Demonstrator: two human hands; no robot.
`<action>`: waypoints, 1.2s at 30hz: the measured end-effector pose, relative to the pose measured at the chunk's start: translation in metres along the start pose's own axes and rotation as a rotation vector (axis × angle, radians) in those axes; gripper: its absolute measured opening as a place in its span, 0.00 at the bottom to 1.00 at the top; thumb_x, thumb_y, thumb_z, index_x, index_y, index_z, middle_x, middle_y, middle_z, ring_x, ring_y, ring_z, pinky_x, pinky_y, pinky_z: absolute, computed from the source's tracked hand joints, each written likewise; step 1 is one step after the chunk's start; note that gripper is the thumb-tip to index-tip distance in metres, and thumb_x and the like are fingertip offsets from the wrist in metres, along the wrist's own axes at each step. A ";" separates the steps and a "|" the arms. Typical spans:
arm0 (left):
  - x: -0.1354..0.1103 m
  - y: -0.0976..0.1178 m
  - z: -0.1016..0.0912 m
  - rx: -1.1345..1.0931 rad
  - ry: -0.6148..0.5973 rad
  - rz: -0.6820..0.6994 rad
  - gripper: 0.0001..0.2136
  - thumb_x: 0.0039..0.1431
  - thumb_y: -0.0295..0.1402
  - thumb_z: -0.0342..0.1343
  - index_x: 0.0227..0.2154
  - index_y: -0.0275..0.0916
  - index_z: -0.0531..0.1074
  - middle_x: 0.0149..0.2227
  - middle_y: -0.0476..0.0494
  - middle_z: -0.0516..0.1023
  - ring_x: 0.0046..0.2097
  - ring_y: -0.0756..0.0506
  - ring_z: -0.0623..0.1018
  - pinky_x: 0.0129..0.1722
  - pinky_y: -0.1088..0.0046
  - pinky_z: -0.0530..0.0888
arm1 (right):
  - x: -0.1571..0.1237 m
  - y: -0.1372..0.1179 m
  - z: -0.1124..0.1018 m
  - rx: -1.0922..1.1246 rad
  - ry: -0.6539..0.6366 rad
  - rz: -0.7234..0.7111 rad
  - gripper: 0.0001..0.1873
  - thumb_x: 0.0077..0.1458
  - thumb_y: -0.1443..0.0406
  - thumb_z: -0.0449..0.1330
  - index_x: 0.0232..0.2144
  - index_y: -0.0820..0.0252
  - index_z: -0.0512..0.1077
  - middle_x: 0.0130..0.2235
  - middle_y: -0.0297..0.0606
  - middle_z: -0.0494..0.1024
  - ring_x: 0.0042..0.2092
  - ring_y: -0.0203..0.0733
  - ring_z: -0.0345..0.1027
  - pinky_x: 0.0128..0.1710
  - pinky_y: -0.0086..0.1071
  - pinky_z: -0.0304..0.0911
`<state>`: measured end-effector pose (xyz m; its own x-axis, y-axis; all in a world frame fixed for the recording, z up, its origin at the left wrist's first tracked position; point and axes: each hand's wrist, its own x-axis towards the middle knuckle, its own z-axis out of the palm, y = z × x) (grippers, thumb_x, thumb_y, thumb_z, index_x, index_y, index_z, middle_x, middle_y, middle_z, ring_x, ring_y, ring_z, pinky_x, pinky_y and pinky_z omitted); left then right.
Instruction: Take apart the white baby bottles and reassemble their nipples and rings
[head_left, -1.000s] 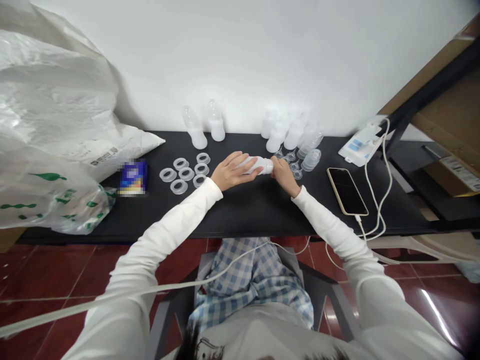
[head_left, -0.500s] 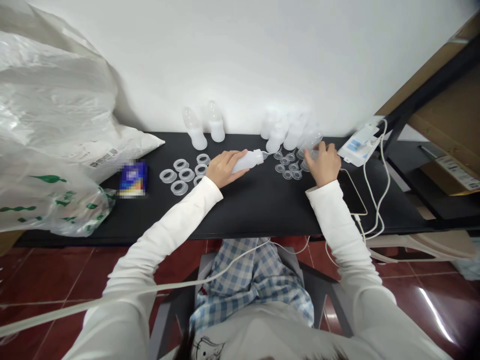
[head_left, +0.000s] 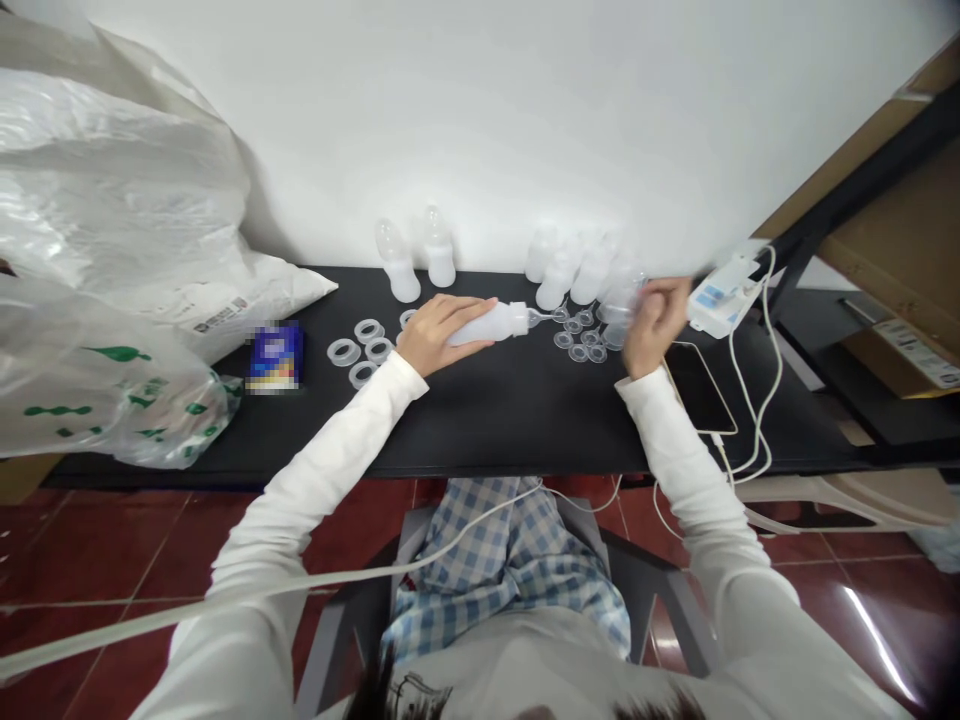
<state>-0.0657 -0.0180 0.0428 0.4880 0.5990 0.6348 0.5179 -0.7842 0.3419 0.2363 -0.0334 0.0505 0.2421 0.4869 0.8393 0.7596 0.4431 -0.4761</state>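
My left hand is wrapped round a white feeding bottle that lies on its side, its clear teat pointing right. My right hand is beside a group of clear dome caps. Its fingers look bent but are smeared by motion, and whether a cap is in them cannot be made out. Between the hands, close to the tip of the held bottle, lie several clear teats. Several white ring collars lie left of my left hand.
Two capped bottles stand at the wall on the left, several uncapped bottles at centre right. A blue packet and plastic bags are at left. A phone, white cables and a power strip are at right.
My right hand has drawn slightly right, off the dome caps, with its fingers curling. The left hand and bottle stay nearly in place. The whole view has shifted slightly.
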 end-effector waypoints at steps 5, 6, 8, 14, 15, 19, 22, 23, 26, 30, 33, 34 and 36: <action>0.030 0.034 -0.007 -0.236 -0.114 -0.075 0.27 0.53 0.49 0.66 0.53 0.42 0.76 0.50 0.40 0.80 0.52 0.39 0.77 0.59 0.56 0.71 | -0.023 -0.036 0.047 0.046 -0.207 0.042 0.25 0.70 0.54 0.33 0.42 0.50 0.68 0.31 0.41 0.70 0.37 0.50 0.70 0.41 0.47 0.70; 0.034 0.039 -0.009 -0.293 -0.136 -0.131 0.27 0.51 0.48 0.68 0.52 0.42 0.76 0.50 0.41 0.80 0.52 0.39 0.77 0.59 0.56 0.71 | -0.026 -0.039 0.051 0.045 -0.208 0.051 0.24 0.69 0.55 0.33 0.42 0.50 0.68 0.31 0.41 0.70 0.37 0.51 0.70 0.41 0.47 0.70; 0.039 0.045 -0.013 -0.440 -0.187 -0.300 0.26 0.48 0.49 0.69 0.48 0.40 0.78 0.49 0.42 0.81 0.51 0.39 0.78 0.55 0.59 0.74 | -0.029 -0.040 0.055 0.032 -0.165 0.079 0.23 0.69 0.56 0.33 0.42 0.49 0.68 0.30 0.41 0.70 0.37 0.53 0.70 0.41 0.49 0.70; 0.029 0.037 -0.003 -1.108 -0.631 -0.837 0.31 0.59 0.60 0.51 0.44 0.33 0.77 0.31 0.36 0.80 0.25 0.48 0.75 0.21 0.72 0.70 | -0.036 -0.044 0.056 0.052 -0.207 0.047 0.21 0.68 0.54 0.38 0.43 0.50 0.70 0.33 0.42 0.72 0.39 0.52 0.71 0.41 0.46 0.69; 0.026 0.034 -0.001 -1.172 -0.697 -0.844 0.33 0.60 0.62 0.48 0.44 0.33 0.77 0.30 0.36 0.79 0.24 0.48 0.73 0.19 0.72 0.69 | -0.035 -0.048 0.055 0.089 -0.217 0.005 0.22 0.68 0.53 0.38 0.41 0.51 0.70 0.33 0.41 0.72 0.38 0.50 0.71 0.40 0.44 0.69; 0.021 0.024 -0.005 -1.011 -0.611 -0.730 0.36 0.60 0.64 0.45 0.46 0.32 0.77 0.31 0.35 0.80 0.26 0.45 0.76 0.23 0.68 0.73 | -0.024 -0.065 0.056 0.168 -0.272 -0.023 0.22 0.68 0.54 0.38 0.32 0.54 0.67 0.28 0.36 0.68 0.31 0.42 0.65 0.36 0.38 0.65; 0.022 0.020 -0.014 -0.439 -0.337 -0.491 0.31 0.57 0.58 0.56 0.52 0.38 0.76 0.41 0.37 0.82 0.40 0.40 0.80 0.41 0.63 0.77 | -0.015 -0.066 0.071 0.069 -0.506 0.247 0.19 0.68 0.59 0.40 0.29 0.55 0.64 0.25 0.33 0.67 0.29 0.40 0.63 0.35 0.35 0.62; 0.023 0.018 -0.015 -0.232 -0.293 -0.384 0.29 0.57 0.55 0.59 0.55 0.40 0.75 0.45 0.38 0.82 0.46 0.39 0.80 0.47 0.61 0.75 | -0.014 -0.063 0.077 0.038 -0.624 0.360 0.19 0.68 0.61 0.41 0.27 0.55 0.63 0.24 0.32 0.66 0.28 0.40 0.62 0.34 0.34 0.61; 0.022 0.010 -0.012 0.183 -0.310 -0.100 0.26 0.59 0.46 0.61 0.59 0.43 0.72 0.50 0.36 0.80 0.55 0.34 0.75 0.56 0.54 0.68 | -0.017 -0.051 0.090 -0.018 -0.912 0.528 0.20 0.67 0.64 0.41 0.24 0.55 0.62 0.21 0.33 0.66 0.25 0.41 0.63 0.30 0.33 0.60; 0.012 -0.007 0.004 0.323 -0.241 -0.114 0.26 0.59 0.39 0.63 0.60 0.44 0.69 0.54 0.35 0.79 0.59 0.30 0.70 0.56 0.50 0.66 | -0.027 -0.046 0.085 -0.118 -0.920 0.366 0.19 0.70 0.60 0.40 0.33 0.56 0.66 0.29 0.37 0.73 0.32 0.44 0.69 0.34 0.33 0.61; 0.008 -0.022 0.014 0.321 -0.129 -0.328 0.24 0.57 0.38 0.64 0.56 0.41 0.71 0.54 0.34 0.78 0.58 0.30 0.70 0.57 0.50 0.66 | -0.029 -0.050 0.074 -0.183 -0.828 0.303 0.19 0.70 0.55 0.41 0.46 0.59 0.66 0.35 0.42 0.76 0.37 0.48 0.71 0.38 0.36 0.61; 0.008 -0.027 0.017 0.306 -0.090 -0.405 0.23 0.57 0.39 0.65 0.54 0.40 0.71 0.53 0.34 0.78 0.57 0.30 0.71 0.57 0.50 0.67 | -0.029 -0.050 0.071 -0.236 -0.788 0.241 0.19 0.70 0.56 0.43 0.49 0.61 0.66 0.37 0.45 0.76 0.39 0.49 0.71 0.40 0.37 0.61; 0.010 -0.038 0.022 0.249 -0.007 -0.565 0.22 0.57 0.41 0.65 0.51 0.39 0.70 0.51 0.34 0.78 0.54 0.32 0.74 0.56 0.52 0.69 | -0.028 -0.048 0.068 -0.389 -0.716 0.082 0.18 0.68 0.60 0.45 0.48 0.65 0.68 0.43 0.52 0.75 0.45 0.52 0.69 0.45 0.41 0.61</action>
<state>-0.0650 0.0216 0.0205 0.0948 0.9125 0.3979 0.8459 -0.2846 0.4510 0.1522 -0.0168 0.0319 -0.0384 0.9273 0.3723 0.9431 0.1568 -0.2932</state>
